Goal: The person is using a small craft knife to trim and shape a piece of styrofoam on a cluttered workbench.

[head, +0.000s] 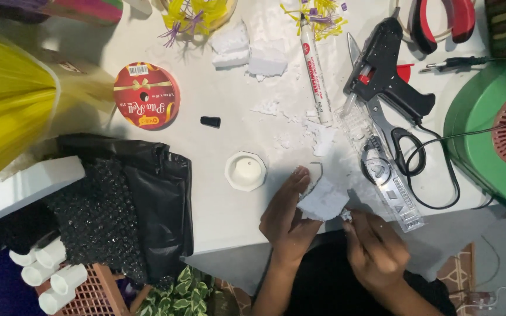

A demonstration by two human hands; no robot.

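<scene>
My left hand [288,213] holds a small white foam block [323,201] at the near edge of the white table [218,146]. My right hand [376,246] is closed just below and right of the block, fingertips pinching at its lower corner; whether something small is in the fingers is hidden. White foam crumbs [317,137] are scattered on the table just above the block. A small white octagonal candle holder [245,171] stands to the left of my left hand.
A black glue gun [382,73] with its cable, scissors [396,137], a clear ruler [382,169], a white marker [314,73] and its black cap [210,122] lie behind. A red ribbon spool [146,102], black plastic bag [147,187], green fan [493,129], red pliers [440,20].
</scene>
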